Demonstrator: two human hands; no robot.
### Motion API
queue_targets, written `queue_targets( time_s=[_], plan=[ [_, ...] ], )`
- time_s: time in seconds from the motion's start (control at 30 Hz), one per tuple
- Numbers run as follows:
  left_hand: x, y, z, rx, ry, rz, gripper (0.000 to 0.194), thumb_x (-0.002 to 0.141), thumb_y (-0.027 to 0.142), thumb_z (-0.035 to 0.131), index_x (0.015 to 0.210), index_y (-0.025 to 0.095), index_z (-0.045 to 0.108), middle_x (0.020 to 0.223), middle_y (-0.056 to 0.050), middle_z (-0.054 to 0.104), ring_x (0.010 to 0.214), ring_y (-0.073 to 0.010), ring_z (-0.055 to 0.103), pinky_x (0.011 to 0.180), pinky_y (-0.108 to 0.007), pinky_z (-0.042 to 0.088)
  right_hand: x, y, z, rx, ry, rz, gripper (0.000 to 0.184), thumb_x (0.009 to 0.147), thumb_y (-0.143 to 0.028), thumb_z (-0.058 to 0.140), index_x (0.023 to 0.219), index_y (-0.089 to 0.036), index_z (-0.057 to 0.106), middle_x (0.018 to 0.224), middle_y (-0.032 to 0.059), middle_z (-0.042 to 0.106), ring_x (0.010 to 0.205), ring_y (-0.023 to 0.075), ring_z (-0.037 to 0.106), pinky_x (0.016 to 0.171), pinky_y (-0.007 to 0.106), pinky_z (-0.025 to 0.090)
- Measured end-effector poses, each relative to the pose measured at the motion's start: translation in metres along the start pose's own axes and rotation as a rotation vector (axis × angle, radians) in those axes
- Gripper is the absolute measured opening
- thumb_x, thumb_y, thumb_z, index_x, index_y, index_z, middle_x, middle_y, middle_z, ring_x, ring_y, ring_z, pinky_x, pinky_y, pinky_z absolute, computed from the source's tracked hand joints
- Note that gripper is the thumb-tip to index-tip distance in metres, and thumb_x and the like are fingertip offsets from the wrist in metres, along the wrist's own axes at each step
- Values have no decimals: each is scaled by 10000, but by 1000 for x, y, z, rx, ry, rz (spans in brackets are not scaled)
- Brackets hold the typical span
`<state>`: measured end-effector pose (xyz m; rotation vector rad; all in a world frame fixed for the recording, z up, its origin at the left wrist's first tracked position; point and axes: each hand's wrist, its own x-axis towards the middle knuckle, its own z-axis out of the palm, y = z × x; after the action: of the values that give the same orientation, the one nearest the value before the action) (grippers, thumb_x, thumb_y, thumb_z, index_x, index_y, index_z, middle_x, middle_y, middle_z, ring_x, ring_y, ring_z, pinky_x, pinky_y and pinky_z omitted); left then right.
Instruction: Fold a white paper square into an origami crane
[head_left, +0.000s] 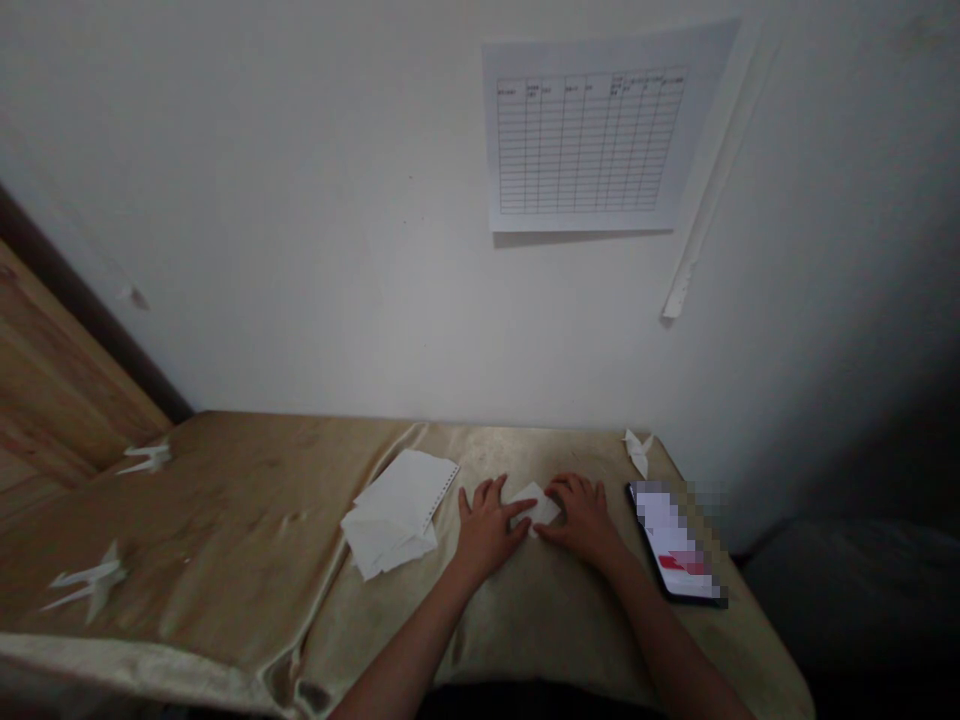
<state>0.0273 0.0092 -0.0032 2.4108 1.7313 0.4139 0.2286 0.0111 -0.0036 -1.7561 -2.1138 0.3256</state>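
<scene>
A small folded piece of white paper (536,503) lies flat on the table's tan cloth (247,520), a little right of centre. My left hand (486,525) rests palm down on its left side, fingers stretched out and the forefinger pressing the paper. My right hand (583,515) lies on its right side, fingers spread over the paper's edge and the thumb tip touching its near corner. Neither hand lifts the paper; both press it against the cloth.
A stack of white paper sheets (399,510) lies left of my left hand. A phone (677,545) lies at the right edge. Folded paper cranes sit at back right (638,449), far left (148,458) and front left (91,580). A printed table sheet (592,140) hangs on the wall.
</scene>
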Motion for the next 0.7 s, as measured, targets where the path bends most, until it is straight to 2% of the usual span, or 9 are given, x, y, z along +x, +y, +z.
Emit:
queue_targets(
  time_s=[0.37, 0.7],
  plan=[
    [1, -1, 2, -20, -9, -7, 383, 906, 513, 616, 1288, 533, 606, 1594, -1, 359, 1458, -343, 293, 1167, -710, 62, -2, -3, -1, -7, 22, -13, 594, 673, -522, 739, 1182, -256, 589, 1364, 116, 544, 1318, 348, 433, 1157, 671, 94],
    [1, 0, 0, -12, -4, -5, 381, 908, 508, 615, 1287, 544, 600, 1589, 0, 366, 1458, -347, 297, 1161, -718, 68, -4, -1, 2, -15, 24, -29, 662, 651, -586, 744, 1199, -251, 583, 1375, 119, 534, 1331, 356, 425, 1166, 664, 94]
  ],
)
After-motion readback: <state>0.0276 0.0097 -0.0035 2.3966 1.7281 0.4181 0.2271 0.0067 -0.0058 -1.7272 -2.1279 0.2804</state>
